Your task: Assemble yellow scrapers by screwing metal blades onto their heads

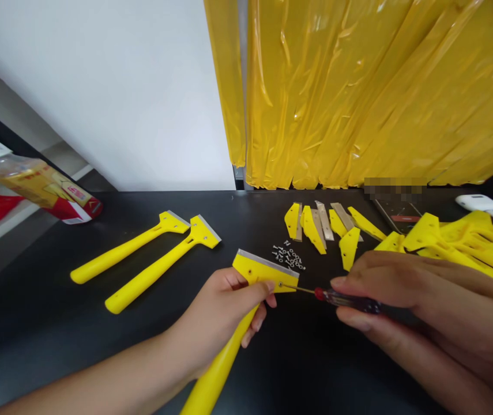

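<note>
My left hand point(233, 305) is wrapped round the neck of a yellow scraper point(220, 369), thumb on its head below the metal blade point(267, 262). In my right hand point(419, 300) is a small screwdriver point(345, 300) with a dark, red-collared handle, gripped between thumb and fingers. Its thin shaft points left, the tip at a screw point(281, 284) on the right side of the scraper head. A second hole on the head's left looks dark. Just behind the head lies a small pile of screws and nuts point(288, 255).
Two bladed scrapers point(164, 262) lie at left, near a drink bottle point(51, 184). Loose yellow plates point(313, 230) and metal blades point(324, 221) lie behind the screws. At right are yellow scraper handles point(466, 242), a phone point(397, 213) and a white device point(477, 202). Yellow plastic sheeting point(358, 92) hangs behind.
</note>
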The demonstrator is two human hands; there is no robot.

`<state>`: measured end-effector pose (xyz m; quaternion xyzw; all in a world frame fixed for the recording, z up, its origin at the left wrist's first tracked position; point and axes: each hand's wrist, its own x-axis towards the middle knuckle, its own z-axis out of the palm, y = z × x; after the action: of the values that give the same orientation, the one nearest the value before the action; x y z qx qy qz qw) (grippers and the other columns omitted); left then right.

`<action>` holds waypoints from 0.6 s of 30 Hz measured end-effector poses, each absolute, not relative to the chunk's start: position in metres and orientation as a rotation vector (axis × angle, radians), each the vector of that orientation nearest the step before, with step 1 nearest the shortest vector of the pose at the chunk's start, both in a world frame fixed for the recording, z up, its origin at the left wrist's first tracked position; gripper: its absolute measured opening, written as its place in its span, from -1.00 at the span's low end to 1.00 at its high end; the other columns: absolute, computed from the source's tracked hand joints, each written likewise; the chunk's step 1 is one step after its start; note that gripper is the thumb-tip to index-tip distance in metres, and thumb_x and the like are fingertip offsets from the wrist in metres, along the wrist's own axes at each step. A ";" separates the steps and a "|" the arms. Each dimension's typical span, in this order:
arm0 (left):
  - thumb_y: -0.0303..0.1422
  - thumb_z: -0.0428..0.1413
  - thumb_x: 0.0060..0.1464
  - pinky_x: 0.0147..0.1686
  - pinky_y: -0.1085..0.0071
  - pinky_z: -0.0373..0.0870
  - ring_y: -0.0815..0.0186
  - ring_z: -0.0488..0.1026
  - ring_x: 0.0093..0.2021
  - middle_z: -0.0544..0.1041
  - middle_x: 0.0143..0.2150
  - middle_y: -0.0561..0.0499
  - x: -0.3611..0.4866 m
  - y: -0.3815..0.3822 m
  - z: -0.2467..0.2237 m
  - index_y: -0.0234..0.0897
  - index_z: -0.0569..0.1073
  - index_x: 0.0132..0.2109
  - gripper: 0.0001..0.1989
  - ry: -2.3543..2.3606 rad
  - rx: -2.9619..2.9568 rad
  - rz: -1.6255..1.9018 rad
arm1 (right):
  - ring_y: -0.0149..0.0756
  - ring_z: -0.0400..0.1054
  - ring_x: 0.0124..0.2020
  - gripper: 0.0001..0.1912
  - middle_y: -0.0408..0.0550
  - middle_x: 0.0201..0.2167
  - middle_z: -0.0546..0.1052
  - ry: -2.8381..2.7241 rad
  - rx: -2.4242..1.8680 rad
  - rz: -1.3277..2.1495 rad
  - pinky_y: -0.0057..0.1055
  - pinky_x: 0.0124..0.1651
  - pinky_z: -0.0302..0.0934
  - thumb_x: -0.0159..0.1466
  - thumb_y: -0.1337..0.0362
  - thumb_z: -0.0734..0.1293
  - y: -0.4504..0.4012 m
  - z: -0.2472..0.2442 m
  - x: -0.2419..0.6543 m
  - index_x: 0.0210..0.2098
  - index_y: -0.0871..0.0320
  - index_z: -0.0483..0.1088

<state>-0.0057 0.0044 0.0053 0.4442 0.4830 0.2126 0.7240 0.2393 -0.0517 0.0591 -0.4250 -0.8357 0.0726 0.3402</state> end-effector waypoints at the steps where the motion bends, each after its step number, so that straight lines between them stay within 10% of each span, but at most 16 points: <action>1: -0.18 0.20 0.26 -0.67 0.55 0.09 0.48 0.21 -0.72 0.38 -0.65 0.08 -0.005 0.004 0.005 -0.33 0.55 -0.37 -0.68 1.068 0.974 0.481 | -0.27 0.62 -0.28 -0.91 -0.16 -0.22 0.69 -2.169 -1.109 0.185 -0.46 -0.23 0.50 0.51 0.29 0.31 -0.051 0.058 0.236 -0.03 -0.02 0.42; 18: -0.18 0.14 0.41 -0.53 0.50 0.38 0.39 0.45 -0.47 0.64 -0.12 -0.12 -0.006 0.009 0.020 -0.26 0.44 -0.01 -0.77 0.970 0.764 0.751 | -0.21 0.56 -0.29 -0.84 -0.14 -0.32 0.56 -1.369 -1.255 0.817 -0.26 -0.21 0.46 0.54 0.23 0.19 -0.015 0.042 0.246 -0.13 -0.02 0.40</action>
<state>-0.0059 0.0091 0.0196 0.3498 0.4437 0.3438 0.7500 0.2458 -0.0147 0.0421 -0.5253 -0.5729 0.3418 0.5282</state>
